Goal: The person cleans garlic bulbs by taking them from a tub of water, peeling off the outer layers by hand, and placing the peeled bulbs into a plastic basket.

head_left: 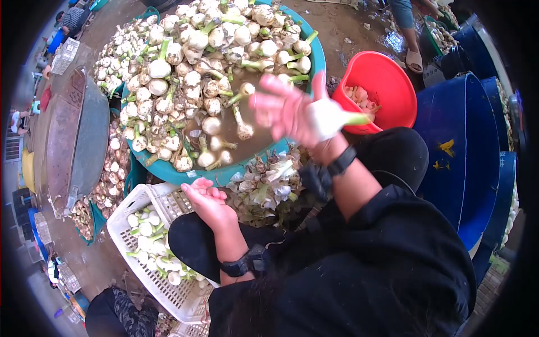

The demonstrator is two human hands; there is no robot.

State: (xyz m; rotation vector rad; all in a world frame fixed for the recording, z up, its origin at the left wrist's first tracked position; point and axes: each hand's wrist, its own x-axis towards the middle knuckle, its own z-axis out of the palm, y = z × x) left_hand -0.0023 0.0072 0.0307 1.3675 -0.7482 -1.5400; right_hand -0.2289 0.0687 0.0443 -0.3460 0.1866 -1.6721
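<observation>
My right hand [283,109] is raised at the near right edge of a large teal tub [317,53], fingers spread and blurred by motion. A white garlic bulb [327,119] with a short green stem shows against its palm and wrist; no fingers wrap around it, and I cannot tell whether it touches the hand. Palm up, my left hand [210,205] hovers over the tub's near rim, its fingers loosely bent and nothing in them. Heaped in the tub are unpeeled garlic bulbs [191,78], muddy and stemmed, with brown water at the near side.
A white crate [132,216] of clean garlic bulbs stands at my left knee. Papery peelings [266,188] lie in front of me. To the right are a red basin [396,84] with pinkish pieces inside and blue barrels [441,126]. A metal wheelbarrow [90,135] stands left; other people sit farther off.
</observation>
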